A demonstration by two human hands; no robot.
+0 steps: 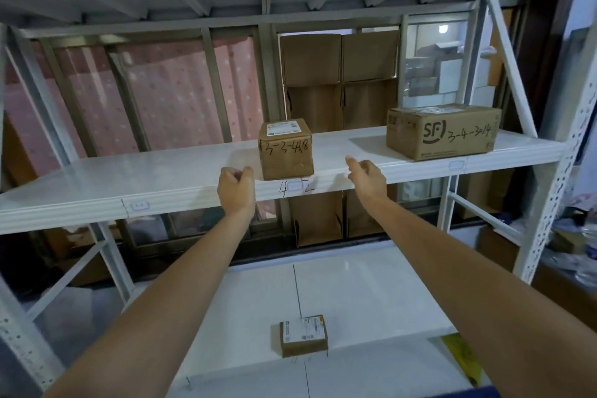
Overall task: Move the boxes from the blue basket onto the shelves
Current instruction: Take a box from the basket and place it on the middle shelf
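Between both empty hands (303, 182) sits the small box (286, 149).

**Handwritten codes and a courier logo on the shelves**

The small cube box (286, 152) on the middle shelf (161, 178) has "3-3-44,8" handwritten on its front; its top label is too small to read. To its right, the larger box (443, 132) shows a printed "SF" logo and handwritten "3-4-3014". Just below the cube box, the shelf edge reads "4" and "2" either side of a tag. The flat box (303, 335) on the shelf below carries unreadable labels.
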